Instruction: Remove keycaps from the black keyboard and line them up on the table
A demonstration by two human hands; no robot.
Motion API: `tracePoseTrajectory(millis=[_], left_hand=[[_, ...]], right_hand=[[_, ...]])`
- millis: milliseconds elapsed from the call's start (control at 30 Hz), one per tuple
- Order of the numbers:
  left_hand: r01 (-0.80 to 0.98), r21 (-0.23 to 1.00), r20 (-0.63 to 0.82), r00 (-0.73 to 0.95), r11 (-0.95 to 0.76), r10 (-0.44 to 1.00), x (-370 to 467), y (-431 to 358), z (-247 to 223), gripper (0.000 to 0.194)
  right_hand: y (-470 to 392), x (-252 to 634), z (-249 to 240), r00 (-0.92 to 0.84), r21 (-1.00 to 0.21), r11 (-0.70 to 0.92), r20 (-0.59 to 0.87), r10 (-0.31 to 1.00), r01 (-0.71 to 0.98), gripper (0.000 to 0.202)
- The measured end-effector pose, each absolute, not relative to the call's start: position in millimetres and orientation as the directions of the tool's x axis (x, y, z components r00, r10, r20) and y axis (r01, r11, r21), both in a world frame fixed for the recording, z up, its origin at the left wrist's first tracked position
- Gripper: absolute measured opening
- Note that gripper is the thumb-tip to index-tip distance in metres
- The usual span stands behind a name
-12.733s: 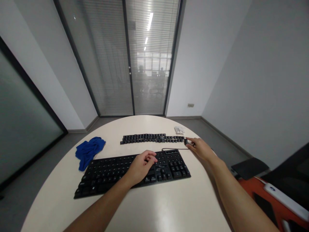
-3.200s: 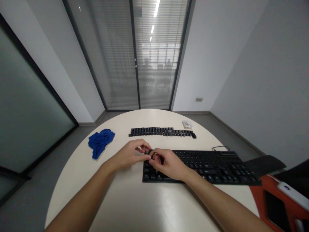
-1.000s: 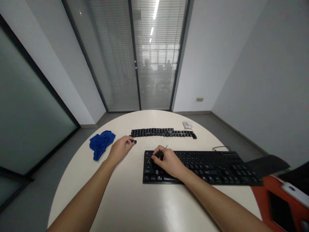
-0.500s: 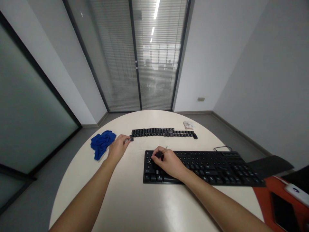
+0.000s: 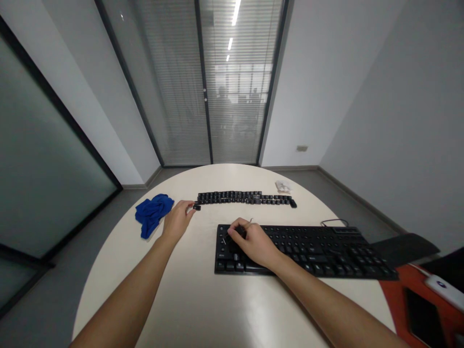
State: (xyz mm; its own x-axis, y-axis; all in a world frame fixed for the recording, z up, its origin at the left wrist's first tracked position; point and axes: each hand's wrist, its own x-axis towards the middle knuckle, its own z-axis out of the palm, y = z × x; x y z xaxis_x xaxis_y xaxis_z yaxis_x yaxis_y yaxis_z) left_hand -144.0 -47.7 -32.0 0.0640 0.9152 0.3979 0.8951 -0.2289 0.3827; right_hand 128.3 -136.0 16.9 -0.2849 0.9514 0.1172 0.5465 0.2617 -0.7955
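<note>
My left hand [image 5: 177,221] is closed in a pinch at a black keycap [image 5: 196,207] by the left end of the rows of loose keycaps [image 5: 230,197]. Over the left part of a black keyboard [image 5: 300,267], my right hand [image 5: 253,241] is closed around a small dark tool with thin wire ends, which looks like a keycap puller [image 5: 225,239]. Its body is mostly hidden by my fingers. Several key positions near that hand show bare small stems, while keycaps remain along the front row and to the right.
A crumpled blue cloth [image 5: 154,212] lies left of my left hand. At the far right of the round table [image 5: 188,299] sits a clear bag [image 5: 283,186]. The keyboard's cable [image 5: 335,221] loops behind it. A dark phone [image 5: 424,316] rests on an orange surface at lower right.
The keycap at my left fingertips has turned, from a greyish face showing to its black top, and lies close to the row. My right hand has stayed nearly in place over the keyboard.
</note>
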Motion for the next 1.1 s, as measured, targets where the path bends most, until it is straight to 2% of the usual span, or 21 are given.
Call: tracePoseTrajectory(millis=[300, 467, 800, 933, 1033, 1100], left_hand=[[0.903, 0.372, 0.394, 0.055, -0.213, 0.917, -142.1, -50.7, -29.1, 0.021], [0.910, 0.368, 0.393, 0.035, -0.192, 0.919, -140.8, -51.0, -28.1, 0.020], [0.912, 0.377, 0.387, 0.007, -0.165, 0.922, -139.3, -51.7, -29.4, 0.024], [0.903, 0.397, 0.423, -0.025, -0.160, 0.906, -133.2, -57.6, -24.3, 0.031], [0.886, 0.414, 0.493, -0.025, -0.209, 0.870, -121.9, -65.7, -14.1, 0.025], [0.846, 0.427, 0.505, 0.070, -0.319, 0.860, -112.7, -72.7, -5.7, 0.018]], right_hand=[[-136.9, 129.6, 20.5, -0.237, -0.835, 0.270, 0.173, 0.956, 0.479, 0.032], [-136.6, 130.2, 20.7, -0.256, -0.815, 0.278, 0.165, 0.952, 0.508, 0.032], [-137.7, 131.3, 23.9, -0.262, -0.778, 0.317, 0.203, 0.944, 0.542, 0.034], [-135.1, 137.5, 28.8, -0.273, -0.774, 0.335, 0.216, 0.937, 0.537, 0.039], [-132.5, 140.9, 30.7, -0.330, -0.782, 0.351, 0.197, 0.923, 0.515, 0.038], [-130.9, 141.9, 30.7, -0.363, -0.792, 0.358, 0.186, 0.913, 0.495, 0.038]])
